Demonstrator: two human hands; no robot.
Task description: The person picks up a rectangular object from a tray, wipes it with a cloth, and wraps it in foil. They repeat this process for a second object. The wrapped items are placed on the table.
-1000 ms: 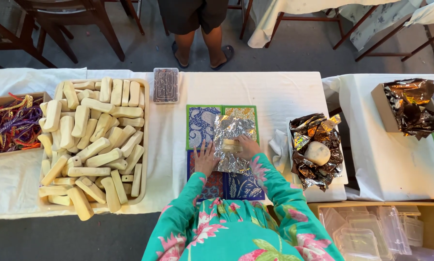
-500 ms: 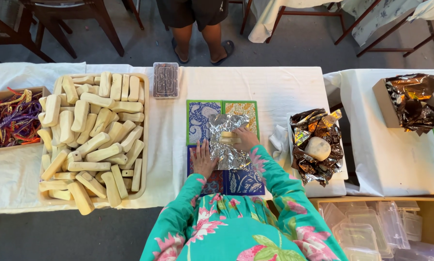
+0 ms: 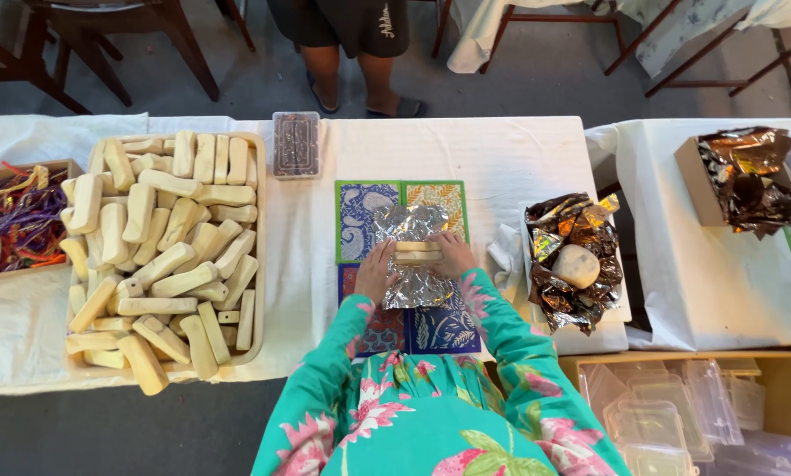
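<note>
A pale cream bar [image 3: 415, 253] lies across a crinkled sheet of silver foil [image 3: 413, 231] spread on patterned coloured paper squares [image 3: 364, 216]. My left hand [image 3: 377, 270] grips the bar's left end and my right hand [image 3: 453, 255] grips its right end, both resting on the foil. Teal floral sleeves cover both arms.
A large tray [image 3: 256, 264] heaped with several pale bars stands at the left. A box of coloured ribbons [image 3: 12, 220] is at far left, a small clear container [image 3: 296, 144] behind, a foil-lined box with a pale lump [image 3: 576, 264] right. A person's legs [image 3: 351, 75] stand across the table. Clear lids [image 3: 677, 414] lie bottom right.
My hands have come together onto the bar in the middle of the foil; earlier the left hand lay flat lower on the paper and the right was at the foil's edge.
</note>
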